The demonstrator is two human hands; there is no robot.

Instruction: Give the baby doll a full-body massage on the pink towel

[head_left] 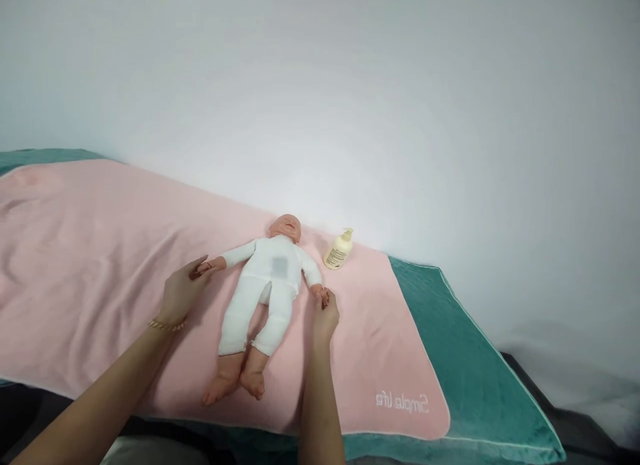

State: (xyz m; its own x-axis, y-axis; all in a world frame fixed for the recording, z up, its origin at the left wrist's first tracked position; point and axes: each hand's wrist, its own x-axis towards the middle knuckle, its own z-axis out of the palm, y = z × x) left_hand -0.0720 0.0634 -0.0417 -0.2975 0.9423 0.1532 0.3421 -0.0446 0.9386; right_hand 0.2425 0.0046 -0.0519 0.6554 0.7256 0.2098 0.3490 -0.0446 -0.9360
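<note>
A baby doll (255,278) in a white cloth suit lies on its back, head toward the wall and bare feet toward me. Its arms are spread out to both sides. My left hand (183,293), with a gold bracelet at the wrist, is closed around the doll's hand on the left. On the other side, my right hand (326,318) pinches the doll's other hand between thumb and fingers. A cream pump bottle (339,250) stands upright beside the doll's shoulder, apart from my right hand.
Under the doll is a pink blanket (370,338) with white lettering, wrinkled on the left. It lies over a green cover (450,331) that shows at the right and along the front edge. A plain white wall (320,105) rises directly behind.
</note>
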